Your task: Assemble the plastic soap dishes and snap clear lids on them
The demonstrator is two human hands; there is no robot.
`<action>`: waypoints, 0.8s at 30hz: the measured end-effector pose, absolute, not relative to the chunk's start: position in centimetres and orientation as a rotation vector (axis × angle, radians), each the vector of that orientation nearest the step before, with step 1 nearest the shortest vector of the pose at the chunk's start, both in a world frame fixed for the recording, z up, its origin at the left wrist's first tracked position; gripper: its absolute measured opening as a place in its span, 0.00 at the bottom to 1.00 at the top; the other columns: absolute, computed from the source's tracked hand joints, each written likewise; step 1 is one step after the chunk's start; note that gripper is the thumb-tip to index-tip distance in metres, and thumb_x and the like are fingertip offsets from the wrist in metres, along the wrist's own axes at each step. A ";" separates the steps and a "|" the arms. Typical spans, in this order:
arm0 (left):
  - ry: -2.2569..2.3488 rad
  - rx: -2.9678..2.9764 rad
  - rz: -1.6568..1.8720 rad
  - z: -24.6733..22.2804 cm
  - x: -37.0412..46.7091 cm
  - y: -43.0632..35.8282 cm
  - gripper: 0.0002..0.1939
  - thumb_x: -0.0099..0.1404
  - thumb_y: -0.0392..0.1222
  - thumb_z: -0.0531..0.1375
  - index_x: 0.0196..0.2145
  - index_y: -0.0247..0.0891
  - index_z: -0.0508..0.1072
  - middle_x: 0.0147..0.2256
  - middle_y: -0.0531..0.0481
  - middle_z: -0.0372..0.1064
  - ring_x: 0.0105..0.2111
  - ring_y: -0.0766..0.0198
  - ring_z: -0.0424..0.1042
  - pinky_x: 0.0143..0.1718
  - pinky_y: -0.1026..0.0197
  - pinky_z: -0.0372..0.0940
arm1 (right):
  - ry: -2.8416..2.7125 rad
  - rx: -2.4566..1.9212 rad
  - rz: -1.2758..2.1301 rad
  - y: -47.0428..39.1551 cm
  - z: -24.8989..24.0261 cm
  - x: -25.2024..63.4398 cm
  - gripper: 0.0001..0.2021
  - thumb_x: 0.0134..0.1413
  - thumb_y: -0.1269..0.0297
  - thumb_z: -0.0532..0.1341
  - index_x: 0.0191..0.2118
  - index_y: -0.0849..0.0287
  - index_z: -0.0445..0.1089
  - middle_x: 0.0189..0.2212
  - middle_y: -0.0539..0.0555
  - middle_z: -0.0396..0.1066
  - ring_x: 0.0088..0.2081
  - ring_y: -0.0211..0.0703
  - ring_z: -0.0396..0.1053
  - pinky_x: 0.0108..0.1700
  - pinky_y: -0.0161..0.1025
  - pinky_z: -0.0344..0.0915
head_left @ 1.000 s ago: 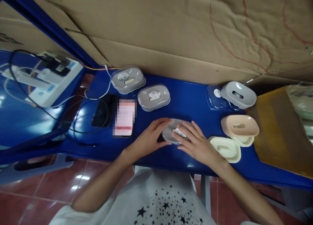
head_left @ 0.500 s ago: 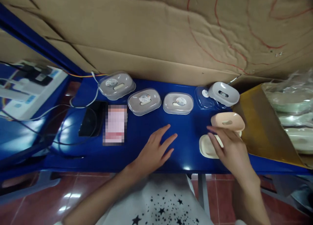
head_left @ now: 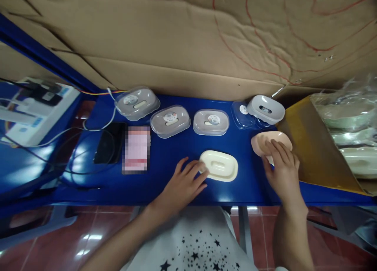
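Note:
A cream oval tray (head_left: pixel 220 167) lies flat on the blue table (head_left: pixel 173 153), in front of the lidded dishes. My left hand (head_left: pixel 185 182) has its fingers spread, their tips at the tray's left edge. To the right, my right hand (head_left: pixel 282 173) is at a peach dish (head_left: pixel 259 143), fingers inside it and thumb at its near side, pinching its front wall. Behind that stands a grey dish (head_left: pixel 273 113) beside a clear lid (head_left: pixel 242 116). Three grey dishes with clear lids, the middle one (head_left: pixel 171 121) included, stand along the back.
A cardboard box (head_left: pixel 306 145) with wrapped pale dishes (head_left: pixel 357 157) stands at the right. On the left are a black phone (head_left: pixel 108 143), a pixelated screen (head_left: pixel 136 149), cables and a white power strip (head_left: pixel 38 114). Cardboard (head_left: pixel 165 39) rises behind the table.
The cream tray has moved left, from under my right hand to my left fingertips. My right hand has shifted onto the peach dish. The view has moved slightly.

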State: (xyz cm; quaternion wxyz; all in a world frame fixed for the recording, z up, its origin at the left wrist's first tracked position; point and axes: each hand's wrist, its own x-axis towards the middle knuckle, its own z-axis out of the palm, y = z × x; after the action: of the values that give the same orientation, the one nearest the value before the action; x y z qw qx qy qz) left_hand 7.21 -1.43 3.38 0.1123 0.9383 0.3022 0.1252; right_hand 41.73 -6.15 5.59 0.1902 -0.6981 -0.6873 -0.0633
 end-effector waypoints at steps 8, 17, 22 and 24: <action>1.148 2.634 0.589 2.3 2.9 -1.8 0.05 0.79 0.37 0.61 0.50 0.40 0.74 0.53 0.40 0.74 0.54 0.47 0.74 0.52 0.45 0.71 | -2.174 -1.669 -0.148 -5.7 4.3 36.5 0.19 0.73 0.66 0.63 0.66 0.50 0.70 0.55 0.55 0.81 0.52 0.53 0.79 0.64 0.57 0.61; 1.188 2.488 0.714 1.6 4.8 -2.3 0.32 0.77 0.41 0.64 0.73 0.43 0.59 0.64 0.32 0.64 0.61 0.43 0.72 0.57 0.42 0.74 | -2.302 -1.356 0.236 -5.4 4.9 26.0 0.17 0.77 0.61 0.60 0.65 0.54 0.72 0.57 0.53 0.81 0.59 0.48 0.76 0.71 0.53 0.58; 1.118 2.572 0.579 2.3 4.4 -1.3 0.34 0.77 0.45 0.65 0.74 0.40 0.59 0.70 0.28 0.59 0.68 0.37 0.66 0.62 0.36 0.70 | -2.380 -1.358 0.287 -6.1 5.0 27.8 0.20 0.79 0.64 0.57 0.70 0.51 0.67 0.67 0.53 0.73 0.69 0.47 0.68 0.78 0.57 0.46; 1.100 2.587 0.555 2.4 4.0 -1.1 0.31 0.77 0.46 0.64 0.72 0.40 0.62 0.69 0.28 0.61 0.67 0.38 0.67 0.61 0.36 0.71 | -2.366 -1.418 0.270 -6.4 4.9 30.1 0.20 0.78 0.61 0.58 0.70 0.51 0.66 0.68 0.55 0.72 0.70 0.48 0.66 0.78 0.59 0.45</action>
State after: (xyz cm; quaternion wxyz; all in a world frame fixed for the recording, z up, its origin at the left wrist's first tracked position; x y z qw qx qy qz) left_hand 4.04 -1.10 2.39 0.1378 0.8942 0.3803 0.1919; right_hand 30.08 -6.38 4.91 0.1838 -0.5029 -0.8391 0.0959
